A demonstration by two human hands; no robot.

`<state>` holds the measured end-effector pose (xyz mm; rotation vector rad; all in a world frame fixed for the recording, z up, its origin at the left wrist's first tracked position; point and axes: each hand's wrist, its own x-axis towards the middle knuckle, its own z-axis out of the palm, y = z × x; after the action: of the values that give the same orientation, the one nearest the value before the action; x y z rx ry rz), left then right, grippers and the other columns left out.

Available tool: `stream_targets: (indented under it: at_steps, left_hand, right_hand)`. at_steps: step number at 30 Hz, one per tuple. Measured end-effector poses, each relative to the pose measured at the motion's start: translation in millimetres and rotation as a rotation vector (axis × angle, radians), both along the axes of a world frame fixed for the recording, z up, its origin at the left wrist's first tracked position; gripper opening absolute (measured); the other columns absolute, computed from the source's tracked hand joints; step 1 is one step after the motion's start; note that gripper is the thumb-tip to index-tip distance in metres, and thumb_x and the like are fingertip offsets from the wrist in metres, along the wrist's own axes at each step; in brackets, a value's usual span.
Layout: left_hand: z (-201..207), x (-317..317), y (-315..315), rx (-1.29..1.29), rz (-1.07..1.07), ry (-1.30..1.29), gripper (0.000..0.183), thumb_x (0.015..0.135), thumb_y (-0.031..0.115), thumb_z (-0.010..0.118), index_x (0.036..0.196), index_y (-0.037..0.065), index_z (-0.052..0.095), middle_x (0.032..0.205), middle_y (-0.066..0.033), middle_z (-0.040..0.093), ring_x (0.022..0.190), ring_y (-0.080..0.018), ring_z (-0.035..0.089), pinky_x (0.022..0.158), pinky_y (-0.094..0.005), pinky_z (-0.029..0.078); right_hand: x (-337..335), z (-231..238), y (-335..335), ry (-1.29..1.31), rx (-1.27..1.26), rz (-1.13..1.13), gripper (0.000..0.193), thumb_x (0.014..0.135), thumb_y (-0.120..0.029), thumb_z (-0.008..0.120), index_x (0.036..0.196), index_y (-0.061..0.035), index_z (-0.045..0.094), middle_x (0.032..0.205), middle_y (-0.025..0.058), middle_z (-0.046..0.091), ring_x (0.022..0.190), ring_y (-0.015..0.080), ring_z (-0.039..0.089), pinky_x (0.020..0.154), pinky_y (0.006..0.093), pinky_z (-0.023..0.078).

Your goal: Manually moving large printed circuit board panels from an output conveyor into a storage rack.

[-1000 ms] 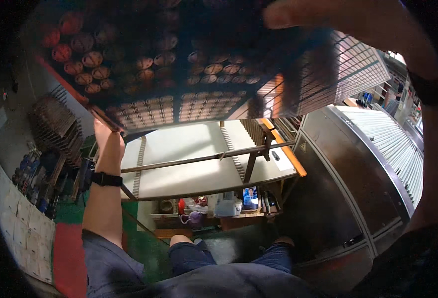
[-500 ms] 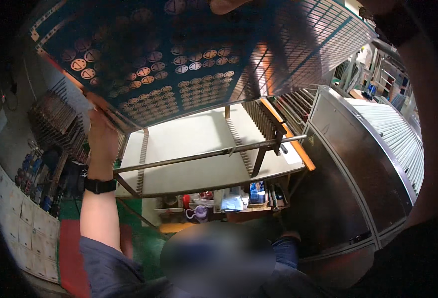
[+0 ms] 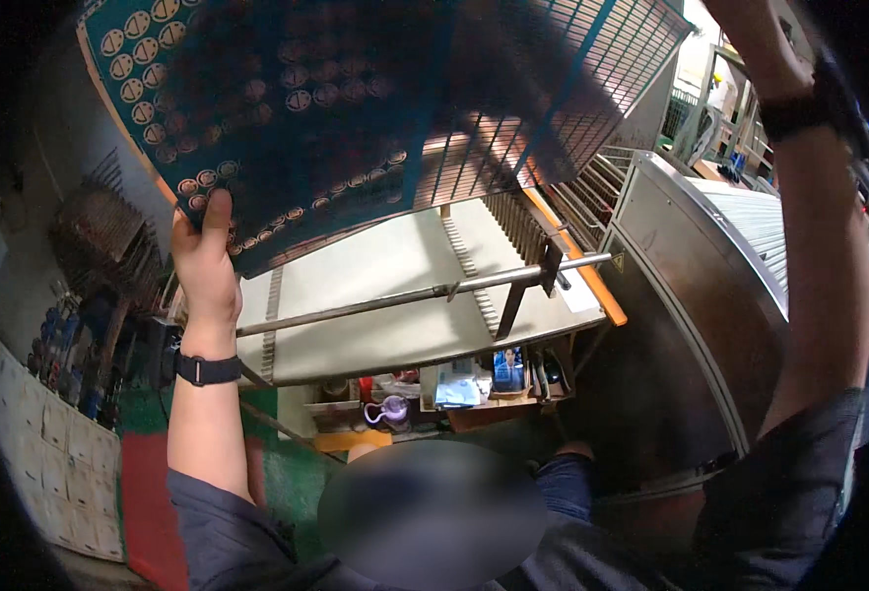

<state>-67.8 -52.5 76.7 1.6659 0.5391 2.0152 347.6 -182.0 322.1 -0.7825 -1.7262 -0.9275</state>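
Observation:
A large teal circuit board panel [image 3: 346, 128] with rows of copper-coloured round patterns and a slotted grid at its right fills the upper part of the view, tilted. Its lower left corner is in my left hand [image 3: 206, 261], closed with the thumb on the face of the panel. My right hand [image 3: 758, 44] is raised at the upper right, beside the panel's right end. Its fingers run past the upper edge of the view, so their hold is hidden. Below the panel, a rack [image 3: 499, 281] with toothed bars and a metal rod stands on a white-topped table [image 3: 356, 350].
A metal-sided machine [image 3: 686, 295] with white rollers [image 3: 740, 227] stands at the right. Under the table, a shelf holds a purple-handled cup [image 3: 390, 412], a phone [image 3: 509, 370] and plastic packets [image 3: 457, 387]. More racks [image 3: 100, 231] stand at the left, above pale lockers [image 3: 55, 443].
The panel has shifted left and its tilt has changed. My left thumb now shows on its face. My right hand has gone from the panel's top to the upper right, its forearm now lit.

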Motion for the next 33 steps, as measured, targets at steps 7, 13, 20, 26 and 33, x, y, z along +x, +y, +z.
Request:
stream_targets:
  at_steps: [7, 13, 20, 26, 33]
  left_hand:
    - [-13, -30, 21, -0.210, 0.052, -0.038, 0.059, 0.097, 0.029, 0.068, 0.145, 0.007, 0.042, 0.137, -0.0029, 0.053, 0.123, -0.0153, 0.049, 0.108, -0.0329, 0.035]
    - [6, -12, 9, -0.119, 0.039, -0.058, 0.045, 0.100, 0.022, 0.063, 0.137, 0.004, 0.047, 0.131, -0.0076, 0.058, 0.118, -0.0184, 0.057, 0.102, -0.0335, 0.047]
    - [13, -9, 12, -0.048, 0.076, -0.027, 0.042, 0.098, 0.022, 0.066, 0.130, 0.002, 0.049, 0.126, -0.0091, 0.060, 0.114, -0.0190, 0.060, 0.101, -0.0340, 0.049]
    - [17, -12, 12, -0.032, 0.144, -0.053, 0.032, 0.097, 0.021, 0.068, 0.119, 0.002, 0.054, 0.119, -0.0093, 0.062, 0.104, -0.0175, 0.064, 0.092, -0.0322, 0.054]
    - [22, -91, 32, -0.176, 0.108, -0.101, 0.028, 0.098, 0.024, 0.066, 0.113, 0.002, 0.059, 0.105, -0.0102, 0.066, 0.095, -0.0230, 0.068, 0.085, -0.0400, 0.059]
  right_hand:
    - [126, -175, 91, 0.888, -0.630, 0.229, 0.059, 0.097, -0.050, 0.056, 0.140, -0.0091, 0.051, 0.139, 0.0067, 0.053, 0.130, 0.0238, 0.044, 0.106, 0.0441, 0.032]
    - [82, -247, 161, 1.063, -0.875, 0.885, 0.057, 0.097, -0.050, 0.056, 0.141, -0.0139, 0.051, 0.137, 0.0039, 0.056, 0.128, 0.0213, 0.048, 0.109, 0.0412, 0.033]
    - [62, -243, 166, 1.063, -0.837, 0.750, 0.039, 0.100, -0.039, 0.058, 0.123, -0.0087, 0.063, 0.118, 0.0064, 0.066, 0.104, 0.0200, 0.059, 0.092, 0.0351, 0.046]
    - [63, -237, 149, 0.928, -0.875, 1.019, 0.038, 0.106, -0.031, 0.045, 0.117, 0.0001, 0.063, 0.115, 0.0122, 0.067, 0.105, 0.0228, 0.064, 0.092, 0.0368, 0.050]
    - [11, -147, 73, 0.898, -0.766, 0.476, 0.035, 0.101, -0.032, 0.056, 0.099, 0.0014, 0.064, 0.084, 0.0070, 0.063, 0.074, 0.0173, 0.058, 0.068, 0.0355, 0.048]
